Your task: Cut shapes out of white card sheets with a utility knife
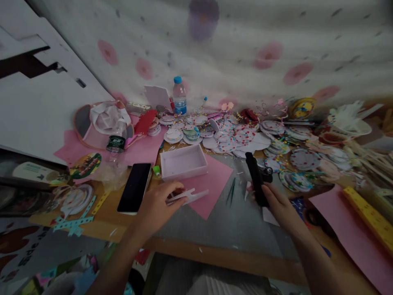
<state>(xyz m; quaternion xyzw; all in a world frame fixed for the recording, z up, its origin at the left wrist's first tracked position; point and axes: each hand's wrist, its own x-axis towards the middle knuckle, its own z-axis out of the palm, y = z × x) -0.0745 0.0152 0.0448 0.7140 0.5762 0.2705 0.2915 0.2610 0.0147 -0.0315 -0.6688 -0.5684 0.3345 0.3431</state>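
Fingers of left hand (155,205) pinch white strip (196,196) below frame centre; fingers of right hand (281,211) grip black tool (255,178), right of centre. Light pinch should avoid creasing strip.

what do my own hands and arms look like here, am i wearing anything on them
The left hand and right hand are both ungloved. No sleeve shows on either forearm, and no watch or bracelet on either wrist. Whether there is a ring is too dim to tell.
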